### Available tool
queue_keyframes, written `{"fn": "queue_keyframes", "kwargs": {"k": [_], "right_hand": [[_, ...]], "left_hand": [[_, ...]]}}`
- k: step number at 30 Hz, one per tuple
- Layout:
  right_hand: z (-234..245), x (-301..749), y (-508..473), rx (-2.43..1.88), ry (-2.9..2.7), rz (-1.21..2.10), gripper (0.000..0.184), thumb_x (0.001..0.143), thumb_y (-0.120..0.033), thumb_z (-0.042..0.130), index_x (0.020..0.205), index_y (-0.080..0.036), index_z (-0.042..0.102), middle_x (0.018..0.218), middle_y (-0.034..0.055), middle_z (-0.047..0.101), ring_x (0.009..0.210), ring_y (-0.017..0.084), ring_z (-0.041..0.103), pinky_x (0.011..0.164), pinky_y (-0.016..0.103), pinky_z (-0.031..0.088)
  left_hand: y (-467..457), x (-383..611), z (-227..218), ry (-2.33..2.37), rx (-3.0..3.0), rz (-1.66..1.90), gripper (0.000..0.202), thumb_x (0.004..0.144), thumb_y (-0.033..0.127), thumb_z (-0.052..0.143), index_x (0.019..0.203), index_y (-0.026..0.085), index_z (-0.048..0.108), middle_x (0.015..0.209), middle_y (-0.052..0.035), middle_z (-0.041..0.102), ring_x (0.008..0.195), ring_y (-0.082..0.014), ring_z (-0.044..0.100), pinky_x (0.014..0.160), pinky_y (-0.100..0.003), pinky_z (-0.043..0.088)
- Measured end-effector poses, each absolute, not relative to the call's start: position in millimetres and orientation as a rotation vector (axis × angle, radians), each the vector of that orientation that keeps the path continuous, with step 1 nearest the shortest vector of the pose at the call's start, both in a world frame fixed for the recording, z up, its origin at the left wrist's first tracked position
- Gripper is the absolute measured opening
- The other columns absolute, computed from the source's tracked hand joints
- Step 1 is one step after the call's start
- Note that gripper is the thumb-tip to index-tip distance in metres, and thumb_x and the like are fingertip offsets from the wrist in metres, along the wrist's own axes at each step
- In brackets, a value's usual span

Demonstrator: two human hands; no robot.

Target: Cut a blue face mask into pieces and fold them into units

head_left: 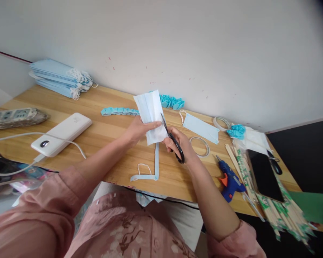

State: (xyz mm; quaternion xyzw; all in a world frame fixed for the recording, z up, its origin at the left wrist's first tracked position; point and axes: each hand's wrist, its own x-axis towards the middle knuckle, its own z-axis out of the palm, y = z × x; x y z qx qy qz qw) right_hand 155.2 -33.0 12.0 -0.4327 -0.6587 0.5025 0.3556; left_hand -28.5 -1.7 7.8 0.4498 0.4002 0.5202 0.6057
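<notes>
A pale face mask [150, 105], opened out flat, is pinched at its lower part by my left hand [140, 128], thumb on top. My right hand [177, 143] grips black-handled scissors [179, 148], whose blades lie at the mask's right edge. Whether the blades are cutting into it I cannot tell. Below the hands, thin light-blue cut strips [156, 163] with a white ear loop [144, 165] lie on the wooden table [113, 143]. Behind the held mask sit a folded blue strip [120, 111] and ruffled blue pieces [172, 102]. Another mask [200, 127] lies to the right.
At the back left stands a stack of masks [56, 77]. A power bank [61, 134] with a white cable and a power strip [16, 118] are on the left. Tape rolls [200, 155], a blue glue gun [230, 181], a phone [263, 175] and wrapped sticks [280, 211] occupy the right.
</notes>
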Motion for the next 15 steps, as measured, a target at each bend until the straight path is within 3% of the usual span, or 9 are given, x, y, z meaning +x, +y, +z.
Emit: {"fn": "queue_keyframes", "kwargs": {"k": [6, 15], "right_hand": [[7.6, 158.3, -32.5, -1.127, -1.674, 1.307, 0.059, 0.078, -0.07, 0.066, 0.107, -0.02, 0.058, 0.079, -0.0006, 0.058, 0.057, 0.009, 0.048, 0.049, 0.023, 0.044], [12.9, 154.9, -33.1, -1.14, -1.703, 1.249, 0.065, 0.074, -0.077, 0.063, 0.106, -0.021, 0.057, 0.07, -0.0031, 0.053, 0.055, 0.01, 0.048, 0.051, 0.024, 0.044]], "left_hand": [[-0.1, -30.4, 7.3, 0.897, 0.983, 1.237, 0.045, 0.061, 0.038, 0.086, 0.094, 0.01, 0.071, 0.098, -0.0138, 0.075, 0.092, -0.0298, 0.07, 0.083, -0.043, 0.057], [-3.9, -24.9, 7.0, 1.027, 1.095, 1.188, 0.039, 0.063, 0.036, 0.084, 0.092, 0.012, 0.071, 0.092, -0.0112, 0.076, 0.091, -0.0301, 0.071, 0.079, -0.041, 0.059]]}}
